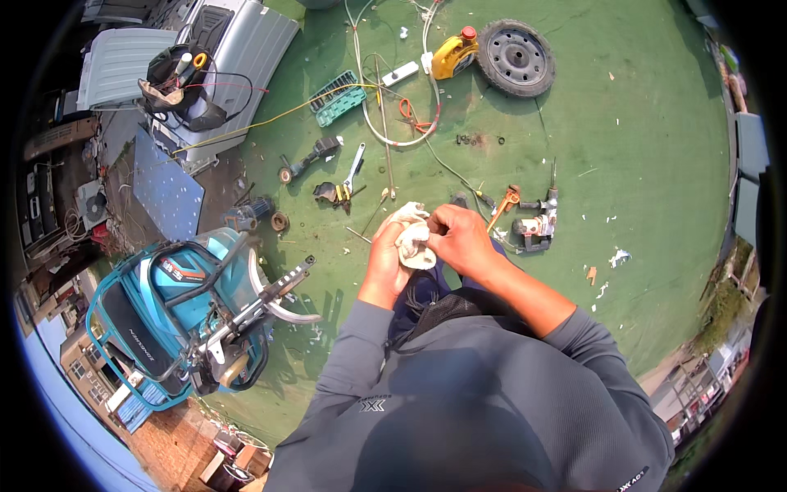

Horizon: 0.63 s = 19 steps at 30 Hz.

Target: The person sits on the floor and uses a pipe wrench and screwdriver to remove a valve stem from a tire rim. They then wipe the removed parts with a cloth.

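Just in front of my body, a crumpled off-white cloth (416, 256) is held between both hands; whether it is a glove or a rag cannot be made out. My left hand (385, 261) is closed around it from the left, with part of the cloth covering the fingers. From the right, my right hand (461, 239) pinches its edge, fingers bent and pressed together. Nearest to the right hand on the ground lie a pipe wrench (505, 205) with an orange jaw and a red-and-grey power drill (537, 223).
A teal machine (168, 275) with a metal frame stands at the left. Ahead lie an adjustable wrench (355, 164), an angle grinder (310, 160), a green socket case (338, 98), a looped hose (373, 123), a yellow jerrycan (453, 57) and a wheel (516, 57).
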### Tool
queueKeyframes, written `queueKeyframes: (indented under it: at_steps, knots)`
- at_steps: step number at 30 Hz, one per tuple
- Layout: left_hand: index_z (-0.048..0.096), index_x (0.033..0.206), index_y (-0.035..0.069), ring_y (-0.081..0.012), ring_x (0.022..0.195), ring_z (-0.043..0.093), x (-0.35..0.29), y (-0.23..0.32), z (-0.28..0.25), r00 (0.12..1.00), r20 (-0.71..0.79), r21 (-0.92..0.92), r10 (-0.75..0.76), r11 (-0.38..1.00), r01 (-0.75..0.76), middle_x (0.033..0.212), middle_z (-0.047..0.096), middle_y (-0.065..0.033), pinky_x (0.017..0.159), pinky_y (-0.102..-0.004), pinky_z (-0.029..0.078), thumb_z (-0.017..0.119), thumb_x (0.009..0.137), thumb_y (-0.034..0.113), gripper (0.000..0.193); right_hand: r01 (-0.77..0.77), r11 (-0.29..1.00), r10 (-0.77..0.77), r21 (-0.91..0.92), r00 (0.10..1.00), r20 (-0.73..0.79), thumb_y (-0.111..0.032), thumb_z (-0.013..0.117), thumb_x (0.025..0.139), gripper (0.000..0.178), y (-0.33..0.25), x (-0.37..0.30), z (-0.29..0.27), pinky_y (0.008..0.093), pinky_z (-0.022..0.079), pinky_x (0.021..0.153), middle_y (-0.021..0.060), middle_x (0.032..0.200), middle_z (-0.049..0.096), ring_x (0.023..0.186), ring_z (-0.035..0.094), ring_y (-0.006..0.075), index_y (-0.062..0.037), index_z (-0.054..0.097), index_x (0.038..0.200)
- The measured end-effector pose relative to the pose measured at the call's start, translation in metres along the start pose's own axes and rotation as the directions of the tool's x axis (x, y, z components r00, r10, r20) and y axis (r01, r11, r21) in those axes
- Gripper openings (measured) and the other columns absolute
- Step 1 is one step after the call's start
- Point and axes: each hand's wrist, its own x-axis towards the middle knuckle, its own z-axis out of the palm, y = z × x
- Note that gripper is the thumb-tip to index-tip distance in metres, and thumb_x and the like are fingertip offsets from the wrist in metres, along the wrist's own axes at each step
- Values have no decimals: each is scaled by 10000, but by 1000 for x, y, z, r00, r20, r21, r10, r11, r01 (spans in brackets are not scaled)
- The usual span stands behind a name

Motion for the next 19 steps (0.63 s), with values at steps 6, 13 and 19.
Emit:
queueKeyframes:
  at_steps: [6,13,19]
  knots:
    - [562,1405,53,-222,1118,719,-88,26,-62,971,-107,-176,215,957,-231,1281,696,-97,915,-381,628,619,1061,134,358,171,985,-155,-33,948,279,-74,761,838,112,-62,0,80,491,541,700,200,852,680,789,687,426,17,702,867]
    - [607,1258,-3,-158,977,725,-178,36,-111,820,-327,15,469,871,-492,1126,720,-93,822,-296,603,743,936,0,350,386,916,-384,112,756,530,-9,642,915,181,-123,-39,136,499,552,779,229,922,678,862,677,459,14,726,1075]
    - [670,1213,10,-124,828,678,-221,3,-157,627,-563,49,538,780,-624,1014,722,-72,676,-290,545,685,904,24,310,188,975,-222,119,777,589,-38,603,977,245,-106,-32,133,383,567,736,184,956,741,818,714,301,55,701,1181]
